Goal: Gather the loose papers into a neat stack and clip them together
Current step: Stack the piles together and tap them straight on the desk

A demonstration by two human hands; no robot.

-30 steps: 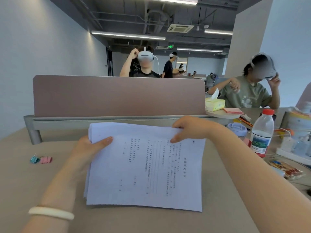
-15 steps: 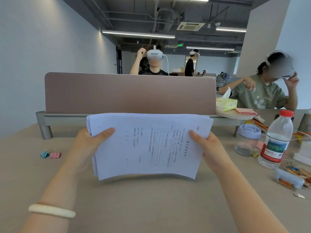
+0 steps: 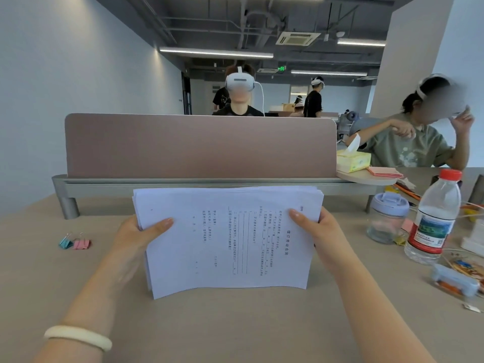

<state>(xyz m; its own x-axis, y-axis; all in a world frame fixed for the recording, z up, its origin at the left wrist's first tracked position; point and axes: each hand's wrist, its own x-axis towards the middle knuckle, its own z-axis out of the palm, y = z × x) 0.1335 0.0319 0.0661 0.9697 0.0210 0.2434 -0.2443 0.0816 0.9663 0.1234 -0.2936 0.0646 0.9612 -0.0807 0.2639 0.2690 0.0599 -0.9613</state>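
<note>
While the stack of papers (image 3: 227,239) is being stood on its lower edge, apparently resting near the middle of the table (image 3: 235,331), its left side is being gripped by the left hand (image 3: 136,237) and its right side by the right hand (image 3: 322,231), thumbs in front. Being light, floppy and prone to sliding, it is probably best pinched at both side edges. Two binder clips (image 3: 76,243) are lying toward the table's left edge.

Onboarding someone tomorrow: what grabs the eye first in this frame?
The paper stack dead centre, held upright on the desk by the left hand and right hand gripping its side edges. Next, two binder clips, teal and pink, lying at the desk's left, and a red-capped water bottle standing at right.
</note>
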